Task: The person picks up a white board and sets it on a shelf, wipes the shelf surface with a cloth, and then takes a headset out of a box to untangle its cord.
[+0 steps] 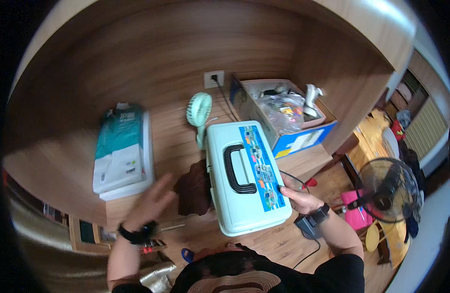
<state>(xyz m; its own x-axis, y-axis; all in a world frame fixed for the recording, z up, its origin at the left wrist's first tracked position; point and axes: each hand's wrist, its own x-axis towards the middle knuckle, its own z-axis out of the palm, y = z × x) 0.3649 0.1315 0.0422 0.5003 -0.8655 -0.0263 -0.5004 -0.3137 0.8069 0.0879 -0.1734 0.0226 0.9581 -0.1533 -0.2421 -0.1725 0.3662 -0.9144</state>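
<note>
A pale mint plastic carrying case with a black handle and a colourful blue picture strip is held up in front of me, tilted. My right hand grips its right edge near the lower corner, thumb on top and the other fingers hidden beneath. To the left of the case, my left hand hangs apart from it, blurred by motion, with its fingers stretched out and nothing in them. A dark brown object shows between that hand and the case; its kind is unclear.
A mint handheld fan stands on the wooden shelf behind the case. At left lie white-and-teal packages; at right, an open blue cardboard box holds bagged items. A black cable runs from the wall socket. A standing fan is farther right.
</note>
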